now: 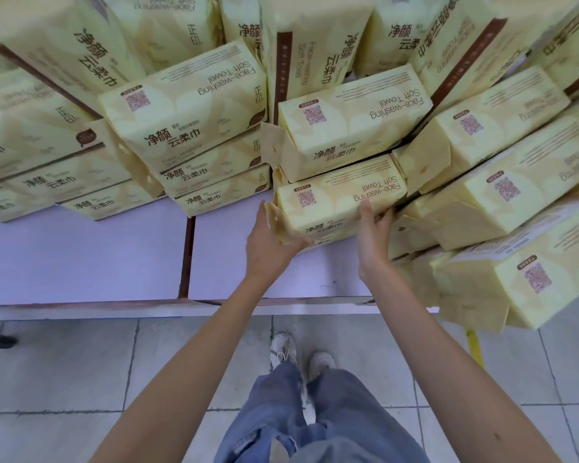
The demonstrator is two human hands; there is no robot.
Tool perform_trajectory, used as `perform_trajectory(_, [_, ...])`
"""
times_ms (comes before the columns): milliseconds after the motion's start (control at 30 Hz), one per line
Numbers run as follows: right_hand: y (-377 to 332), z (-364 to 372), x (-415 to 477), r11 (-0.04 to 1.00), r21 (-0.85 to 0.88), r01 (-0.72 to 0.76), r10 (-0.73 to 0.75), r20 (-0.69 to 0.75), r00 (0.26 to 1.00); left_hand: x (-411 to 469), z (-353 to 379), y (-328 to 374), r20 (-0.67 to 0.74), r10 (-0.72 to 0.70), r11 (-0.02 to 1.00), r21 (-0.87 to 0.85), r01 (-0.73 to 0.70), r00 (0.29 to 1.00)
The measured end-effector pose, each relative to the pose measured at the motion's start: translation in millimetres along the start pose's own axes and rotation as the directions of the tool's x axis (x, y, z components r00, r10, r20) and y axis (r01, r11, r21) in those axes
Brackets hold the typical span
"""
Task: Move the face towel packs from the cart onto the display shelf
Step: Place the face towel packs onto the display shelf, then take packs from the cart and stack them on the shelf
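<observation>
We grip face towel pack on shelf: left hand curls round left end, right hand round right end; upper pack atop.

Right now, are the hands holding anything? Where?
One face towel pack, by its ends: left hand grips the left end, right hand the right end.

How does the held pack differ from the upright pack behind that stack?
The held pack lies flat, QR-code face up; the upright pack stands on end, showing a brown stripe. The left hand and right hand hold the held pack; the upright pack is untouched. Both share yellow wrapping.
</observation>
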State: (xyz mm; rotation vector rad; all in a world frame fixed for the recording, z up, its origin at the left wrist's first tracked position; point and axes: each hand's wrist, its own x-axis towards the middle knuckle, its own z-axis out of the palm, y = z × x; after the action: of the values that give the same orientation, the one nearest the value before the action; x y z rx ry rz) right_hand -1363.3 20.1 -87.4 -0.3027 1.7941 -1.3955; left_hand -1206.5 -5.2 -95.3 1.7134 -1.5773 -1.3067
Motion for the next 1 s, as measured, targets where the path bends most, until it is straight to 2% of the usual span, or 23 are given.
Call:
perform_trajectory(100, [11.7,-17.8,-23.3,0.989,-0.150,-0.018,0.036,0.116,0.993,-21.3,-13.2,-10.3,0.023,-0.111,0.991,0.075,0.109,0.994])
perform_trajectory(200, [28.4,-39.3,-42.0,0.933,-0.351,0.076,0.026,0.276,0.961,-57.2,-22.1,-25.0,0.000,-0.186,0.982,0.035,0.186,0.982])
perform_trajectory(333, [53.0,-65.7,-62.5,0.806,-0.547,0.226,0.087,0.487,0.869,-119.5,-14.5,-46.8,-0.048,-0.254,0.965,-0.087,0.249,0.966])
perform_trajectory(500, [79.2,-101.8,-88.0,0.692,-0.643,0.327,0.249,0.638,0.728,-201.7,17.5,-72.4,-0.132,-0.383,0.918,-0.163,0.361,0.914])
perform_trajectory(600, [96.6,-123.2,-100.2,0.614,-0.671,0.416,0.343,0.701,0.625,-250.7,35.0,-84.7,-0.194,-0.519,0.836,-0.319,0.447,0.832])
perform_trajectory(700, [113.7,-128.5,-112.1,0.516,-0.692,0.505,0.471,0.722,0.507,-299.8,44.5,-98.9,-0.271,-0.636,0.739,-0.486,0.468,0.723])
perform_trajectory(800, [127.5,-117.5,-136.2,0.444,-0.659,0.607,0.559,0.733,0.388,-347.8,46.8,-112.4,-0.330,-0.727,0.647,-0.622,0.440,0.602])
perform_trajectory(1000, [151.5,-61.4,-200.9,0.410,-0.534,0.739,0.664,0.731,0.159,-419.1,42.4,-143.6,-0.350,-0.863,0.470,-0.822,0.321,0.365])
